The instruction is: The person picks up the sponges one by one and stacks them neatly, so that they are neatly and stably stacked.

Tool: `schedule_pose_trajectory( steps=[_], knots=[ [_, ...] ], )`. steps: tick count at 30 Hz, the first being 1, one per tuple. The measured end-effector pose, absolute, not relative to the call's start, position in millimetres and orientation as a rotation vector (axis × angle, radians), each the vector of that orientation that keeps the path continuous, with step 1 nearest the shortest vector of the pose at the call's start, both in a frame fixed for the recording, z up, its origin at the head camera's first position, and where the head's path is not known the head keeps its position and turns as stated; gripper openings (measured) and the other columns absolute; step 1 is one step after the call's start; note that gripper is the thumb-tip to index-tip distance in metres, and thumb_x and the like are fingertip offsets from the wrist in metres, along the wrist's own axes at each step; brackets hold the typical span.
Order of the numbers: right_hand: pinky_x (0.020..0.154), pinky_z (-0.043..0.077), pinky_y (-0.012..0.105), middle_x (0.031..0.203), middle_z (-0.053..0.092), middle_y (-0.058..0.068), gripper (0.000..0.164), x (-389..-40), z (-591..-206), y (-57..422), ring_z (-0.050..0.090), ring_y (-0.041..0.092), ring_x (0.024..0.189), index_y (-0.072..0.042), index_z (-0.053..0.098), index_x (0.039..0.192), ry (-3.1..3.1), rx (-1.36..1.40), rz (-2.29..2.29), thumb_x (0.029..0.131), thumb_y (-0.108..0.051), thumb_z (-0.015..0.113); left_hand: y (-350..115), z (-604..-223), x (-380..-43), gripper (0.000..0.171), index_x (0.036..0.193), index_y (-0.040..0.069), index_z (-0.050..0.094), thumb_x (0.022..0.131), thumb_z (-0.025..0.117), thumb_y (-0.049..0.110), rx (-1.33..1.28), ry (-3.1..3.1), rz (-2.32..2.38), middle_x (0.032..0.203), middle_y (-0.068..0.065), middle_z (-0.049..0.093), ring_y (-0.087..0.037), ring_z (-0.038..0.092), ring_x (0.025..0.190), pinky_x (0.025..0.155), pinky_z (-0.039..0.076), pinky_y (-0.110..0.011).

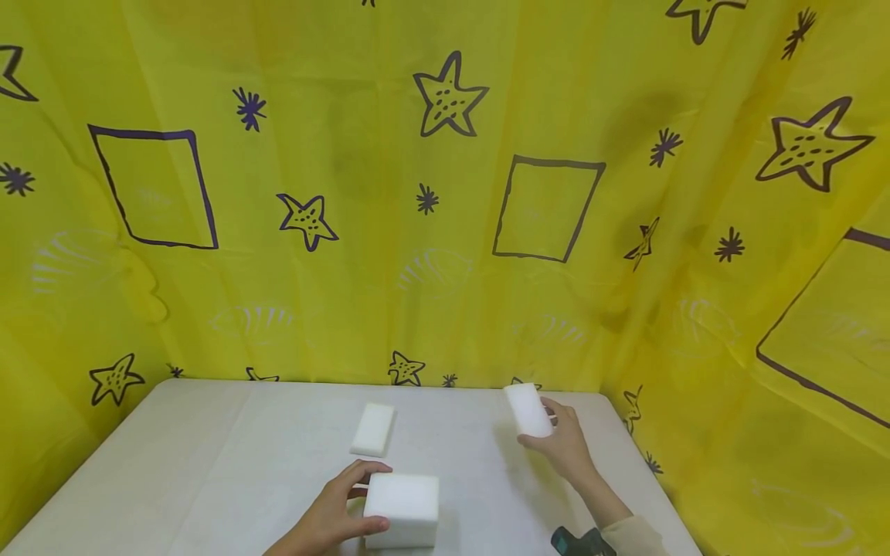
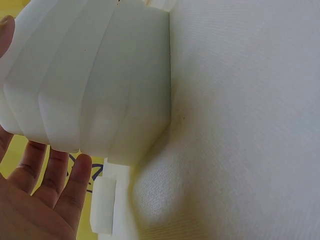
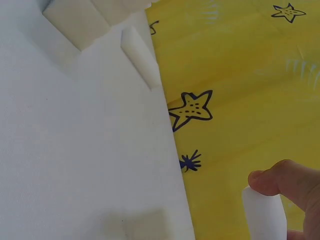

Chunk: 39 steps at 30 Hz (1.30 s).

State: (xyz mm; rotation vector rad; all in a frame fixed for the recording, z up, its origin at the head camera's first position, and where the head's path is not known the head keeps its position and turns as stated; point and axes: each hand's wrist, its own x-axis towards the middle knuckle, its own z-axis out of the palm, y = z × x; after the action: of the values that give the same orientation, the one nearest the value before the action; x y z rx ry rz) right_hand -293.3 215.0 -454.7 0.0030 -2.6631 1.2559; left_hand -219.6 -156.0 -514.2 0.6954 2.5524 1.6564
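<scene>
A stack of several white sponges [image 1: 402,510] stands near the front of the table, its layers showing in the left wrist view. My left hand [image 1: 341,510] grips this stack from the left, thumb on the near side and fingers round the far edge. Up at the right, above the table, my right hand [image 1: 559,440] holds a single white sponge [image 1: 528,411], tilted, between thumb and fingers. Another white sponge [image 1: 373,429] lies flat on the table behind the stack.
The table [image 1: 208,479] has a pale cloth cover. Yellow curtains [image 1: 375,293] with starfish drawings hang close along its back and sides. A dark green and black object [image 1: 580,542], partly cut off, shows beside the right sleeve at the front edge.
</scene>
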Motion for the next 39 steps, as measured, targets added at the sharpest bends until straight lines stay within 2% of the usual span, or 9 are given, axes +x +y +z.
schedule_pose_trajectory(
  steps=[15, 22, 32, 39],
  knots=[
    [0.087, 0.050, 0.050, 0.119, 0.051, 0.025, 0.081, -279.7, -440.5, 205.9, 0.054, 0.036, 0.106, 0.009, 0.049, 0.134, -2.691, 0.110, 1.223, 0.067, -0.012, 0.088, -155.4, -513.5, -218.3, 0.057, 0.128, 0.007, 0.056, 0.080, 0.082, 0.025, 0.699, 2.559, 1.660, 0.120, -0.005, 0.058, -0.002, 0.056, 0.104, 0.087, 0.053, -0.029],
    [0.085, 0.051, 0.049, 0.121, 0.051, 0.024, 0.082, -273.6, -432.9, 198.1, 0.054, 0.035, 0.106, 0.008, 0.050, 0.134, -2.693, 0.159, 1.247, 0.065, -0.010, 0.089, -155.6, -513.3, -218.3, 0.055, 0.126, 0.012, 0.057, 0.080, 0.083, 0.024, 0.710, 2.563, 1.669, 0.120, -0.005, 0.058, -0.002, 0.056, 0.104, 0.087, 0.053, -0.029],
    [0.084, 0.052, 0.047, 0.118, 0.051, 0.021, 0.084, -265.7, -428.9, 187.5, 0.053, 0.032, 0.103, 0.007, 0.051, 0.134, -2.697, 0.179, 1.286, 0.062, -0.007, 0.091, -156.4, -514.0, -218.6, 0.056, 0.127, 0.008, 0.056, 0.080, 0.082, 0.023, 0.733, 2.564, 1.674, 0.119, -0.004, 0.058, -0.002, 0.056, 0.104, 0.087, 0.053, -0.030],
    [0.082, 0.051, 0.043, 0.118, 0.053, 0.017, 0.084, -259.3, -428.0, 180.3, 0.052, 0.029, 0.102, 0.005, 0.054, 0.132, -2.714, 0.211, 1.273, 0.059, -0.007, 0.092, -156.1, -512.4, -217.5, 0.055, 0.127, 0.010, 0.057, 0.080, 0.082, 0.024, 0.697, 2.557, 1.670, 0.120, -0.005, 0.058, -0.002, 0.056, 0.104, 0.087, 0.053, -0.030]
  ],
)
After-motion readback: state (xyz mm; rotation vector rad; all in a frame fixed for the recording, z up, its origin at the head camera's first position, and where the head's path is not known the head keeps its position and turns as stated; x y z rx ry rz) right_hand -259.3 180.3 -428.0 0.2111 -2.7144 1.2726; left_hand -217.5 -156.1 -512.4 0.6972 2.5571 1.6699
